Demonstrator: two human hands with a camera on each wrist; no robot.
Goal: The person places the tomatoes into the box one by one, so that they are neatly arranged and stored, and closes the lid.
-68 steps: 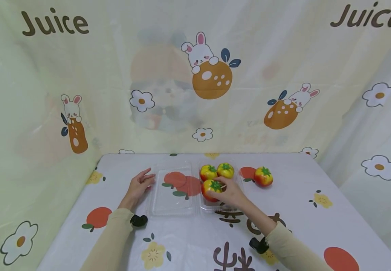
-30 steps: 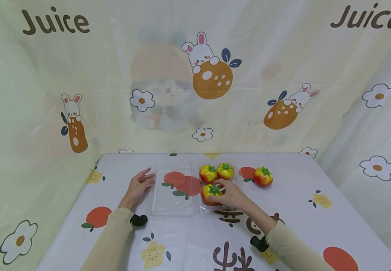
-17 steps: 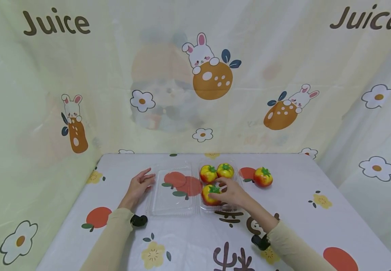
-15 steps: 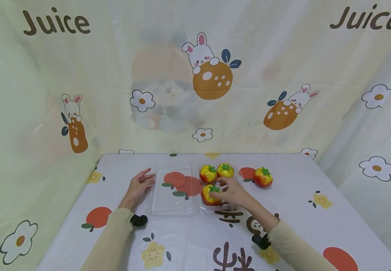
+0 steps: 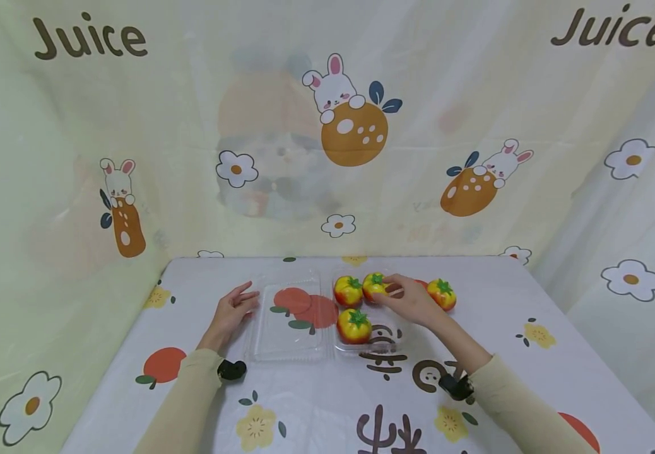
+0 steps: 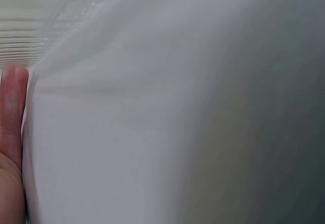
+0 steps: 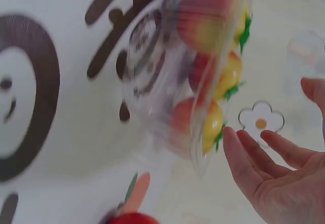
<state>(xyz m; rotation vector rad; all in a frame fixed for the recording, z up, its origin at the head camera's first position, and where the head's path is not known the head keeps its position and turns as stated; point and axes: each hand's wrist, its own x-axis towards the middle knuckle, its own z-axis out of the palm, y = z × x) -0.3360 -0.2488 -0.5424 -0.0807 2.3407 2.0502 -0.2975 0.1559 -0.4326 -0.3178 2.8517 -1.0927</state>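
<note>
My left hand [image 5: 233, 314]: fingers relaxed, holding nothing, at the outer edge of the clear box's left half [image 5: 290, 343]; can't tell if touching. My right hand [image 5: 413, 299]: fingers parted, slightly bent, no grip, at the rear-right fruit [image 5: 373, 285]. Box's right half [image 5: 373, 349] also carries the front fruit [image 5: 354, 326] and rear-left fruit [image 5: 348, 292]. Loose fruit [image 5: 442, 294] on the desk [image 5: 498, 391], right of box. Printed curtain [image 5: 282, 233] behind.

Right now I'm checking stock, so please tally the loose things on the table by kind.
Open plastic box: 1
Fruits: 4 (3 in the box, 1 outside)
Total: 5
</note>
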